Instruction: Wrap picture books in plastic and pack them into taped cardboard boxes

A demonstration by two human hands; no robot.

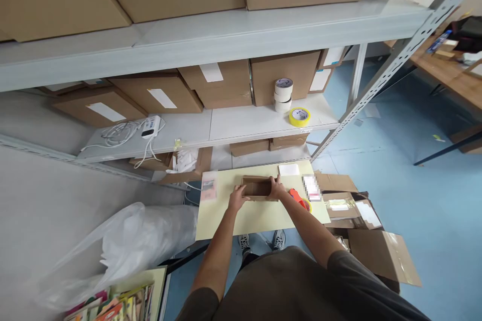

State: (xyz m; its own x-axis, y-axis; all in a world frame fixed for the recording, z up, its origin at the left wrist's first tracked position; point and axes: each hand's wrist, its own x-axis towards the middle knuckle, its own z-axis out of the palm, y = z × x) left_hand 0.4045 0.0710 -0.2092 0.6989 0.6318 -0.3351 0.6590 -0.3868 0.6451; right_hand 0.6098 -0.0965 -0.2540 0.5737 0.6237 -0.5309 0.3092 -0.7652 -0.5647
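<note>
A small open cardboard box [258, 189] rests on the pale yellow table [222, 218], its inside facing up. My left hand [238, 197] grips its left end and my right hand [276, 188] grips its right end, the fingers at the walls. Just right of my right hand lies a red tape dispenser [297, 197] with a yellow roll. A white card [288, 169] is behind it, a printed label sheet [312, 187] sits near the right edge, and a pinkish paper [208, 185] lies at the left.
A metal shelf [241, 123] behind the table holds cartons, tape rolls [283, 91] and a power strip [151, 127]. Opened cartons [380, 251] stand on the floor at right. A plastic bag [139, 235] bulges at left, above books [116, 308].
</note>
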